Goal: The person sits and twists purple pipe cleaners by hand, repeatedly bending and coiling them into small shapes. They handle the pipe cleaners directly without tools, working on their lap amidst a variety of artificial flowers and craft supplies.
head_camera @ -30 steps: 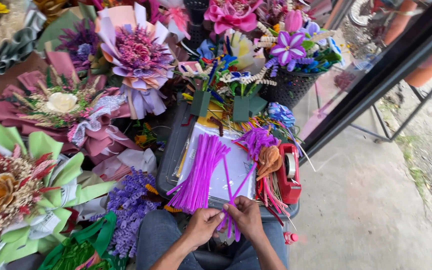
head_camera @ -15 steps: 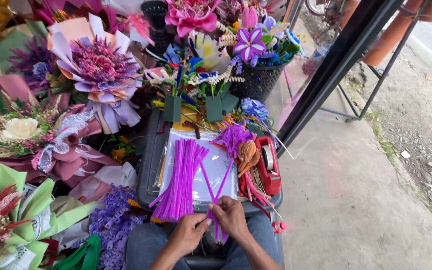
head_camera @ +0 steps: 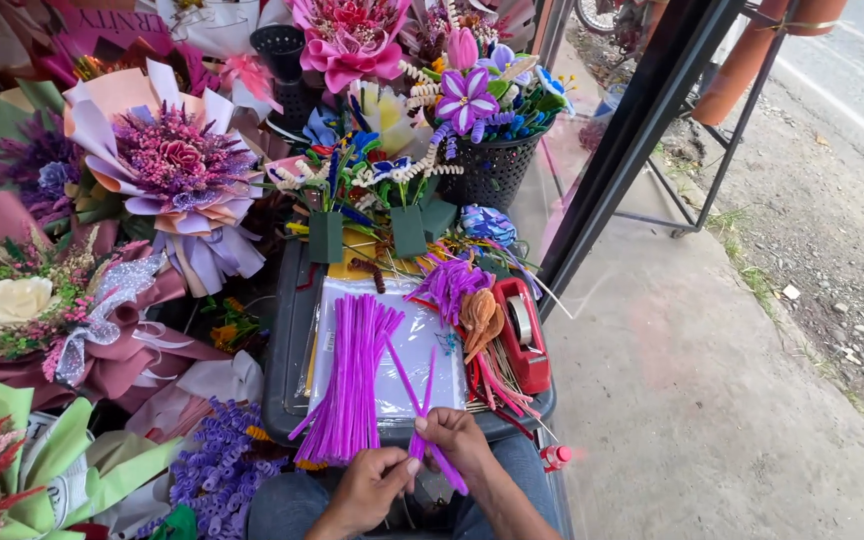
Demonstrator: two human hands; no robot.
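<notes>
Both hands, left [head_camera: 370,487] and right [head_camera: 457,440], pinch purple pipe cleaners [head_camera: 422,400] between them.

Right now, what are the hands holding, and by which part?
Both the left hand and right hand pinch thin purple pipe cleaners near their lower ends, where the stems cross; the upper ends stick up free.
</notes>
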